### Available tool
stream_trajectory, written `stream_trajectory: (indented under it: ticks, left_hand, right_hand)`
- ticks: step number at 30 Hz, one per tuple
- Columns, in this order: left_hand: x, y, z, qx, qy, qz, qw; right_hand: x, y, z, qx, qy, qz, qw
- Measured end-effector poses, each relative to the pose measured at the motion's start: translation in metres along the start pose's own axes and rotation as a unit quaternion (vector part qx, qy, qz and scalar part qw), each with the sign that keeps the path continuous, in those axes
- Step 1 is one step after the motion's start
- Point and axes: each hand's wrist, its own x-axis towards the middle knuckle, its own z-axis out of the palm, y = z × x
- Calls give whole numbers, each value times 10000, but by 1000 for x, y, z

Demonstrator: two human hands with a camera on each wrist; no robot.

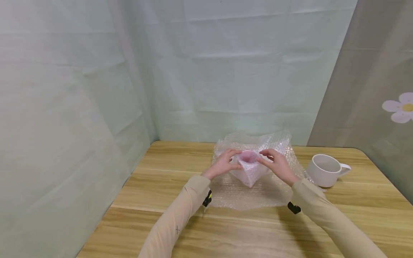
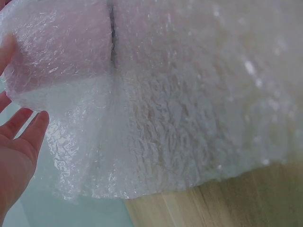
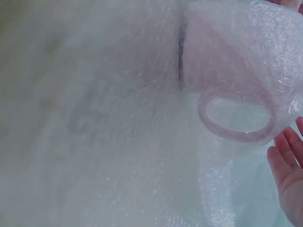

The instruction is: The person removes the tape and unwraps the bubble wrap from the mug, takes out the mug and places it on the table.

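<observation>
A pink mug stands in a sheet of bubble wrap, with its open top showing and a fold of the wrap brought up over its front. Through the film, the mug's looped handle shows on the right side. My left hand grips the wrap at the mug's left side, thumb in front and fingers behind. On the opposite side my right hand holds the wrap near the rim between thumb and fingers. Much of the mug's body is veiled by the bubbles.
A white mug stands on the wooden table to the right, its handle pointing right. Pale curtains hang behind the table and along its left side. The wrap's back edge rises against the rear curtain.
</observation>
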Motion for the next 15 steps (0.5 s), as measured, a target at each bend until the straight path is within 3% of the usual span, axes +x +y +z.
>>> stream_trajectory:
  ticks: [15]
  left_hand:
    - [0,2,-1,50,-30,-137,9999]
  right_hand:
    - [13,-6,2,167,-534,261,9981]
